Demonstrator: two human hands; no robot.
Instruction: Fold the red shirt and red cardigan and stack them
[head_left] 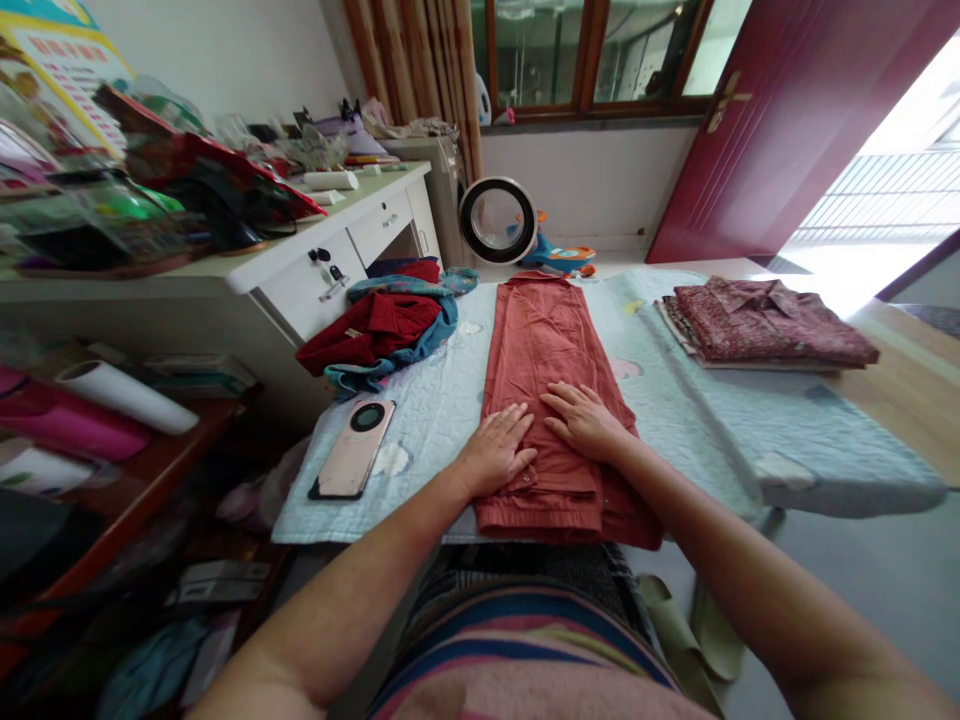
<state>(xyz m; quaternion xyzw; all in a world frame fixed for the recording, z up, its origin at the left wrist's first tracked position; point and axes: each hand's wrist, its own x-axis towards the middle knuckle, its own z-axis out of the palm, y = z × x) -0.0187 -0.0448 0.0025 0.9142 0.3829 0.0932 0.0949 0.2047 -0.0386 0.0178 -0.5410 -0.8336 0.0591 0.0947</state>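
Note:
A rust-red shirt [551, 340] lies lengthwise in front of me, folded into a long strip with its collar at the far end. My left hand [496, 450] rests flat on its near left part, fingers stretched out. Beside it, my right hand [585, 420] is spread palm down on the cloth, a small gap from the left. Neither hand grasps the fabric. Under the shirt is a pale blue quilted cover [442, 430]. The palms and the cloth beneath them are hidden.
Left of the shirt lie a phone [354, 450] and a heap of red and blue clothes [375, 330]. Folded patterned shirts [772, 325] are stacked at the right. A white desk [300, 270] stands along the left, an open washing machine door [498, 220] beyond it.

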